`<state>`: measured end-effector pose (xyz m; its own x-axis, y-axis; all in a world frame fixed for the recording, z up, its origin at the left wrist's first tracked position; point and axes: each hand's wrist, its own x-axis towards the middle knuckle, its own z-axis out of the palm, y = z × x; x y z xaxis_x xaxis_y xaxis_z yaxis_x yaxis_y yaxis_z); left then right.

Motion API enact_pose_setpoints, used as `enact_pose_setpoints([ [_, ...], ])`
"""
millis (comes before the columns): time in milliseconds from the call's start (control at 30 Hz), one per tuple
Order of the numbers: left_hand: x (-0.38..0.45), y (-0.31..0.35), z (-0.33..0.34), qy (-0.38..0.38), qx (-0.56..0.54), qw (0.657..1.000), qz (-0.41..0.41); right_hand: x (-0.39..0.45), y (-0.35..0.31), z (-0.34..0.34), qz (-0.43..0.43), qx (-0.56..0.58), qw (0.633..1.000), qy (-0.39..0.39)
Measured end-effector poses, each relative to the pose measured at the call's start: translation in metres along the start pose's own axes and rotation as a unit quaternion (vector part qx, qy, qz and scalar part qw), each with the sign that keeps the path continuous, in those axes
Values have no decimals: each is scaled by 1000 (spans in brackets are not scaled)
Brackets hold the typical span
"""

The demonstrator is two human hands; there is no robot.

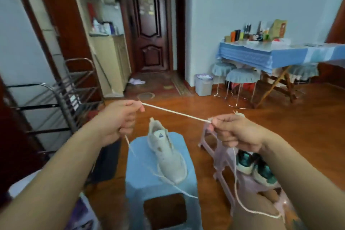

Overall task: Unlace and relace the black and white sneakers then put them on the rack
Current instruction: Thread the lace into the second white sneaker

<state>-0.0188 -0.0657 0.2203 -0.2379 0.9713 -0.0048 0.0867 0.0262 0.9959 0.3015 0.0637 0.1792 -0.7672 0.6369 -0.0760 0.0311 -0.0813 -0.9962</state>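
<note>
head view: both hands are raised above a blue stool (pixel 160 183) and hold one white lace (pixel 175 112) pulled taut between them. the left hand (pixel 119 119) has its fingers curled round the lace, thumb and forefinger pinching it where the taut run begins; a loose end hangs below the fist. the right hand (pixel 237 132) pinches the other end of the taut run at its fingertips, the remaining fingers curled round the lace — the slack drops from under this hand and loops low toward the bottom right of the frame.

a pale sneaker (pixel 166 152) lies on the top of the blue stool, toe toward the near edge, heel toward the far edge, its eyelets unlaced; a second length of lace trails from the toe over the stool's near right corner. whether that is a separate lace cannot be told.

just right of the stool stands a pink stool (pixel 220 155) with a teal and white pair of shoes (pixel 255 166) on it, partly hidden by the right forearm.

a metal shoe rack (pixel 61 95) stands at the left wall. farther back — a table with a blue cloth (pixel 280 54) and a grey bin (pixel 203 84).
</note>
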Motion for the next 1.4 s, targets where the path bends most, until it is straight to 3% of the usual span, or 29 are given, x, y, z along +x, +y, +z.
enact_pose_setpoints([
  [133, -14, -35, -91, 189, -87, 976, -59, 30, 45, -13, 79, 10, 997, 24],
  [200, -19, -49, -118, 288, -108, 948, -78, 37, 63, -17, 121, -58, 989, 59],
  [267, -26, -50, -119, 333, -24, 937, -102, 40, 70, -14, 140, -166, 972, 91],
  [333, -37, -43, -93, 280, 251, 916, -138, 43, 64, 0, 114, -206, 970, 51],
  [400, -49, -26, -47, 125, 423, 890, -119, 46, 42, 29, 79, -201, 975, -44],
  [467, -58, -10, -1, -41, 313, 944, -97, 48, 16, 64, 42, -229, 965, -124],
  [533, -58, -13, 31, -152, 261, 949, -86, 50, -1, 94, 7, -234, 958, -164],
  [667, -51, -35, 45, -149, 274, 944, -111, 55, -3, 101, -25, -287, 946, -152],
  [800, -45, -49, 11, -89, 393, 902, -153, 55, 25, 56, 17, -291, 948, -126],
  [933, -39, -63, -31, -76, 450, 865, -207, 48, 58, -8, 104, -159, 981, -32],
  [1067, -37, -79, -42, -88, 422, 866, -252, 37, 83, -54, 154, -31, 986, 61],
  [1233, -33, -98, -45, -136, 476, 825, -273, 26, 94, -78, 93, 272, 946, 151],
  [1400, -41, -82, -5, -311, 511, 762, -247, 35, 84, -58, -22, 411, 903, 124],
])
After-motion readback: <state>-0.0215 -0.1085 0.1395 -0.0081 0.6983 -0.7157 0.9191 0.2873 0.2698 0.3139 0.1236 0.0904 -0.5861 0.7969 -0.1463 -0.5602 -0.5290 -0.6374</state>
